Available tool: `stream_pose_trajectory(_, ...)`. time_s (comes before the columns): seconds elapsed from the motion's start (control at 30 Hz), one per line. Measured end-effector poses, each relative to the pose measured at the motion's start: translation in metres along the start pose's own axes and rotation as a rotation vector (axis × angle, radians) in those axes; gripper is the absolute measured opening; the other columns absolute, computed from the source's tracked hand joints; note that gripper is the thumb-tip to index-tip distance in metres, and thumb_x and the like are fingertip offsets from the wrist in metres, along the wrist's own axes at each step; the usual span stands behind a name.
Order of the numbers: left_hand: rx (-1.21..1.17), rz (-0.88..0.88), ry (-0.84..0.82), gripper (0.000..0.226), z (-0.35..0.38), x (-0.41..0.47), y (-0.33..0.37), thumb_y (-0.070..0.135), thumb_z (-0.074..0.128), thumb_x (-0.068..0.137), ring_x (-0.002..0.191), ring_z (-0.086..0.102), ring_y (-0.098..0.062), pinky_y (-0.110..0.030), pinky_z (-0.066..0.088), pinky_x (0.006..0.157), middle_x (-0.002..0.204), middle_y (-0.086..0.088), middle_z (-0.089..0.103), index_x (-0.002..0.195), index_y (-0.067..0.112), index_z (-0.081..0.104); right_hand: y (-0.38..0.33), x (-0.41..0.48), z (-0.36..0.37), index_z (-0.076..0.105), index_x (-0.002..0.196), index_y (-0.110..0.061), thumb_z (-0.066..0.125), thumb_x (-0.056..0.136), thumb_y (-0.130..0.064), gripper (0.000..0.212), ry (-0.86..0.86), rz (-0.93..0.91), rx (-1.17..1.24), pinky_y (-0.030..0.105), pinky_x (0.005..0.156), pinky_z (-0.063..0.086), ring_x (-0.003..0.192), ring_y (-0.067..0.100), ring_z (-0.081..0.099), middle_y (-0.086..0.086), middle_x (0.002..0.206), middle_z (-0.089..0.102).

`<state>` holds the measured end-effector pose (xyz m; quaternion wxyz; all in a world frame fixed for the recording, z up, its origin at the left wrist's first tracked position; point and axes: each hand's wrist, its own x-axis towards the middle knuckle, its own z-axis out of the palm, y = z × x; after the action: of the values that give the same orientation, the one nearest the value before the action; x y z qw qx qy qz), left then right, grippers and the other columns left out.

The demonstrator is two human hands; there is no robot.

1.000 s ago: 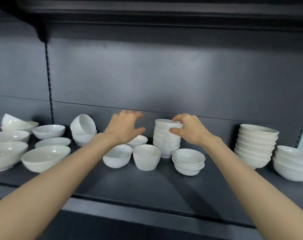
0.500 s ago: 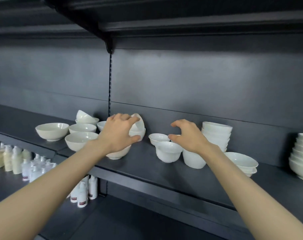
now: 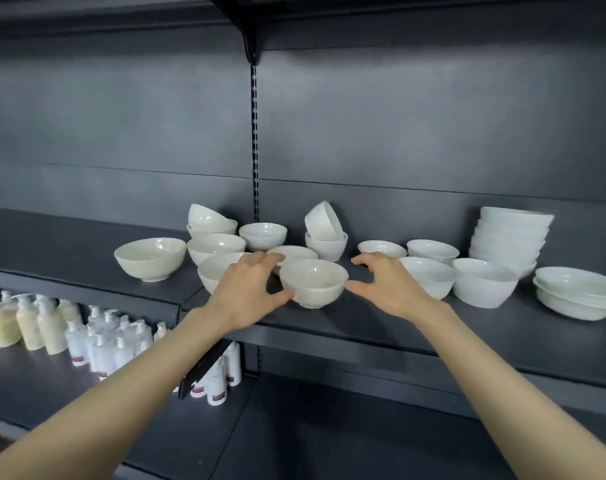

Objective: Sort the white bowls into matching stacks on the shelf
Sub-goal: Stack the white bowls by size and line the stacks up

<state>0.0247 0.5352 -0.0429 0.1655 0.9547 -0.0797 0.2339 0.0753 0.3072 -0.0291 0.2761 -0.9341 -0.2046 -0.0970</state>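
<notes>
While the left hand (image 3: 249, 292) grips the front bowl (image 3: 313, 284), the right hand (image 3: 388, 289) hovers beside it, fingers spread.

Dark shelf (image 3: 381, 341) bearing white bowls (image 3: 150, 258)

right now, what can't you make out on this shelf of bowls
All head view:
- Whether the left hand grips the front bowl: fingertips blend into rims behind.
- Whether the right hand touches it: gap too fine.
- The covered bowl: the left hand hides its right side.
- The tall stack: bowl count, rims blur together.
- The bottles: labels too small, blurred.
</notes>
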Motion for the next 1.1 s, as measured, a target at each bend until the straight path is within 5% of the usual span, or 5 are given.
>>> stream_pose_trajectory(0.2,-0.057,0.019,0.084,0.064,0.011,0.004,-0.034,0.04,0.07,0.082,0.129,0.039,-0.026,-0.039,0.028,0.112,0.139,-0.006,0.049,0.137,0.015,0.048,-0.012,0.013,0.02,0.048,0.134,-0.021,0.074,0.08,-0.039,0.063,-0.004,0.061,0.195,0.023,0.088,0.038,0.107,0.01,0.049,-0.01,0.115,0.052)
stream_pose_trajectory(0.43,-0.091,-0.116,0.174,0.081,0.017,-0.003,-0.064,0.039,0.077,0.074,0.142,0.017,-0.026,-0.041,0.011,0.118,0.152,-0.009,0.026,0.142,0.017,0.039,-0.006,0.03,0.045,0.025,0.148,-0.03,0.086,0.054,-0.052,0.115,-0.122,0.125,0.346,0.037,0.108,0.039,0.126,0.01,0.047,-0.015,0.138,0.047)
stream_pose_trajectory(0.6,-0.296,-0.294,0.131,0.097,0.023,-0.006,-0.082,0.036,0.08,0.072,0.144,0.007,-0.026,-0.037,0.014,0.117,0.157,-0.008,0.008,0.148,0.015,0.023,-0.007,0.033,0.056,0.051,0.1,-0.042,0.087,0.064,-0.033,0.052,-0.075,0.082,0.404,0.015,0.078,0.046,0.1,0.0,0.057,-0.021,0.107,0.059)
stream_pose_trajectory(0.93,-0.563,-0.39,0.193,0.114,0.03,-0.008,-0.095,0.03,0.089,0.062,0.133,0.034,-0.02,-0.023,0.027,0.102,0.147,-0.006,0.028,0.149,0.016,0.018,-0.002,0.033,0.05,0.061,0.095,-0.025,0.088,0.063,-0.025,0.042,0.069,0.049,0.56,0.005,0.059,0.042,0.073,-0.004,0.059,-0.021,0.079,0.062)
stream_pose_trajectory(1.1,-0.689,-0.357,0.098,0.131,0.03,-0.005,-0.108,0.041,0.093,0.047,0.132,0.041,-0.016,-0.039,0.035,0.112,0.147,0.003,0.033,0.15,0.022,0.014,-0.033,0.053,0.05,0.051,0.132,-0.02,0.085,0.036,-0.067,0.113,0.106,0.004,0.585,0.029,0.096,0.049,0.113,0.012,0.059,-0.007,0.127,0.06)
